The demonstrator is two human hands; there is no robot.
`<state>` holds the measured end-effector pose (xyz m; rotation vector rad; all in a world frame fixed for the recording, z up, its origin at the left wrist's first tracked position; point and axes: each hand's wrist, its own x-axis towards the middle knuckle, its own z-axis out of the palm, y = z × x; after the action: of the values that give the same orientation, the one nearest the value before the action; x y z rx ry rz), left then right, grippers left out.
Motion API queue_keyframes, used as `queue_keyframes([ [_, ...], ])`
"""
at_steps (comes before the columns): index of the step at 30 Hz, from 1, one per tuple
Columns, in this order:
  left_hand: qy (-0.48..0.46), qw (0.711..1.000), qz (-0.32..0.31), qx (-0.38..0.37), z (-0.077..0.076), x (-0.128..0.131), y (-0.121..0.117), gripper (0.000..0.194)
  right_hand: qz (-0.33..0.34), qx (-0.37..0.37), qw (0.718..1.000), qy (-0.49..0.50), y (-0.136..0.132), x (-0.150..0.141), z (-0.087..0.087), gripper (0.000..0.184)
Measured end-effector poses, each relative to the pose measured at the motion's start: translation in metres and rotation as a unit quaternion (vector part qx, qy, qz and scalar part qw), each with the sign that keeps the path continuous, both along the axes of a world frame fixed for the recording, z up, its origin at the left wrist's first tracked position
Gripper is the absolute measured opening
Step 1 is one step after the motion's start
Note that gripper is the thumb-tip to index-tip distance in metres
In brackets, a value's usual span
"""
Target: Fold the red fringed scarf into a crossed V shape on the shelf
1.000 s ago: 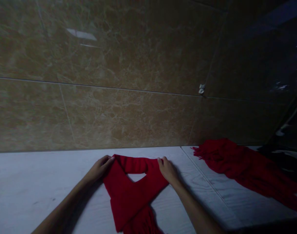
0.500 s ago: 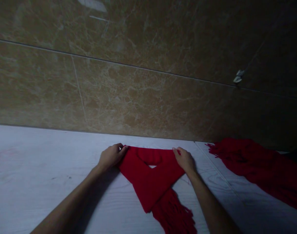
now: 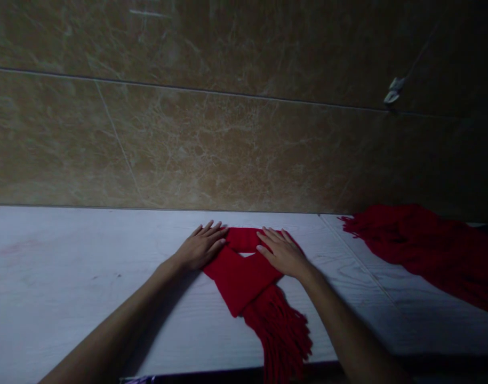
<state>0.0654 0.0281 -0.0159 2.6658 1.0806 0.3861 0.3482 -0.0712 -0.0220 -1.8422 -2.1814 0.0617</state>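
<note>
A red scarf (image 3: 244, 280) lies folded on the white wood-grain table, its sides crossing in a V below a straight top band. A small gap in the middle shows the table. Its fringed end hangs down at the lower right, over the front edge. My left hand (image 3: 204, 246) rests flat on the scarf's upper left corner with fingers stretched out. On the upper right part lies my right hand (image 3: 282, 252), also flat, fingers spread and pointing up and left. Neither hand grips the cloth.
Another red fringed scarf (image 3: 420, 250) lies bunched at the right, against the wall. A brown marbled tile wall (image 3: 212, 149) rises behind the white table (image 3: 87, 298). A small white fitting (image 3: 394, 90) is on the wall. The table's front edge shows at the bottom.
Both hands have gone from pinching the scarf's upper corners to lying flat on it, closer together. The view has shifted, bringing the table's front edge into sight.
</note>
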Motion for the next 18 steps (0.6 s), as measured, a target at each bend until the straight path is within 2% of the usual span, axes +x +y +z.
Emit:
queue_keyframes([
  [9,0.039,0.999,0.027,0.018,0.007,0.004,-0.006,0.06,-0.006,0.04,0.999,-0.021,0.014,0.011,-0.013,0.057],
  [18,0.055,0.997,0.032,0.036,0.004,0.003,-0.008,0.058,-0.017,0.028,0.999,-0.027,0.017,0.014,-0.013,0.059],
])
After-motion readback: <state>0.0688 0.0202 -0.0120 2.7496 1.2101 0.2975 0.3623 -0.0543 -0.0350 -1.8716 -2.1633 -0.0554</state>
